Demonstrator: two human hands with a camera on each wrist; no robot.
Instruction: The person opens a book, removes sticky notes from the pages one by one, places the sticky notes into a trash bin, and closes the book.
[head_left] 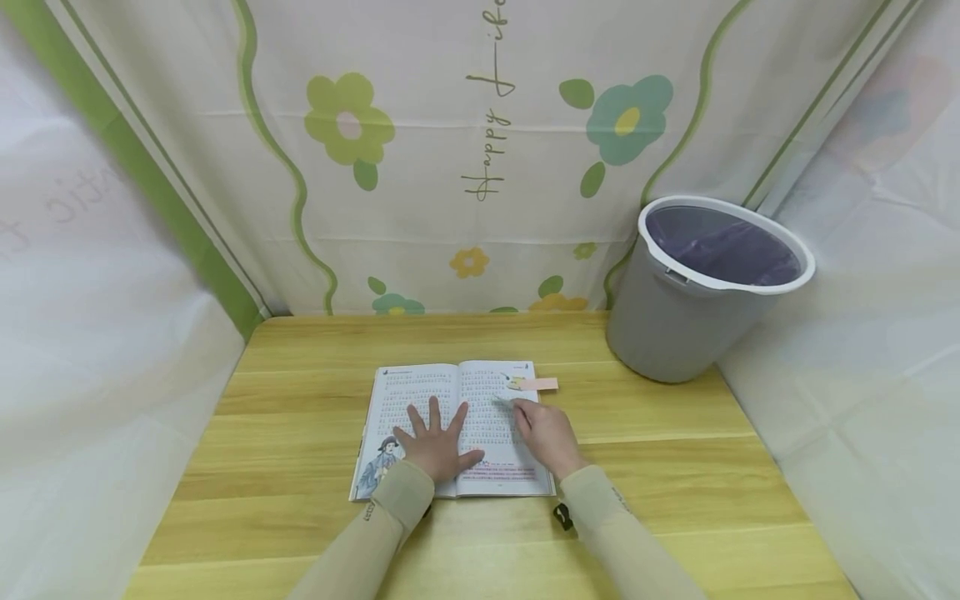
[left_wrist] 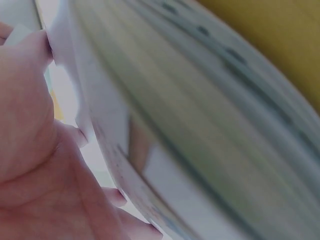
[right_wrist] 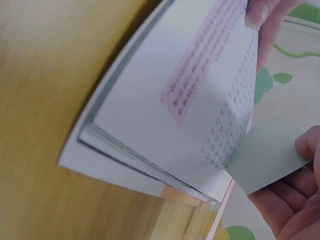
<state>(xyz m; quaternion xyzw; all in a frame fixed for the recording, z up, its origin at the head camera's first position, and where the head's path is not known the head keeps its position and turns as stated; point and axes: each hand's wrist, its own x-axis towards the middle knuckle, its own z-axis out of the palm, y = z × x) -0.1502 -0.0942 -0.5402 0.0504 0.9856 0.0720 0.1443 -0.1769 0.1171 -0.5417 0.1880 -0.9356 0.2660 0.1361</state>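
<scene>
An open book [head_left: 495,425] with printed text lies on the table, an illustrated figure at its lower left corner. Fingers spread wide, my left hand [head_left: 435,454] presses on the pages near the middle fold. My right hand [head_left: 551,437] is over the right page and pinches a pale green paper slip [right_wrist: 270,155] between thumb and fingers. The slip's far edge meets the printed page in the right wrist view. A pink paper strip [head_left: 543,384] with a yellow picture at its inner end lies at the right page's upper edge and sticks out past it.
The wooden table [head_left: 300,400] reaches to a flowered curtain [head_left: 435,208] at the back. A grey bin [head_left: 660,325] with a white rim and a dark liner stands at the table's back right corner. White cloth hangs on both sides.
</scene>
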